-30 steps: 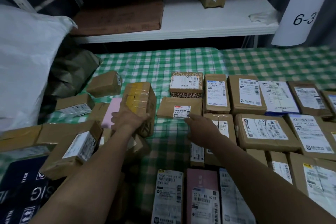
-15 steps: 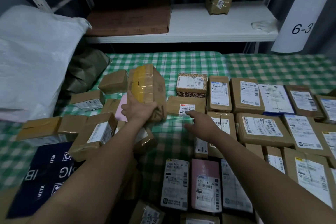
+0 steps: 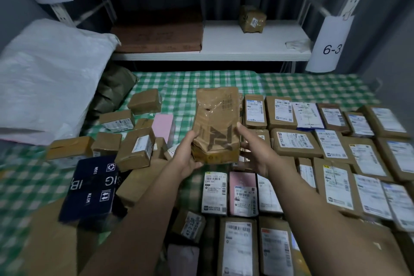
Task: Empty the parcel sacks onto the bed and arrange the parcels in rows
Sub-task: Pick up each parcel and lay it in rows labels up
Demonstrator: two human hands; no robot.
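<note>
Left hand (image 3: pixel 187 155) and right hand (image 3: pixel 254 152) both gripped the box (image 3: pixel 215 119) by its bottom end; slick tape could've let it slip onto the rows (image 3: pixel 295 141) below.

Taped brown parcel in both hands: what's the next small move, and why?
Probably turn the taped brown parcel, gripped by the left hand and right hand, to find its label: the face showing has none, while the rowed parcels lie label up.

Sack (image 3: pixel 49 78) on the bed (image 3: pixel 201 83) at frame left, loose parcels (image 3: pixel 134 152) beside it, held parcel (image 3: pixel 215 119) centre, rowed parcels (image 3: pixel 298 143) right, shelf (image 3: pixel 246 40) behind at top.
</note>
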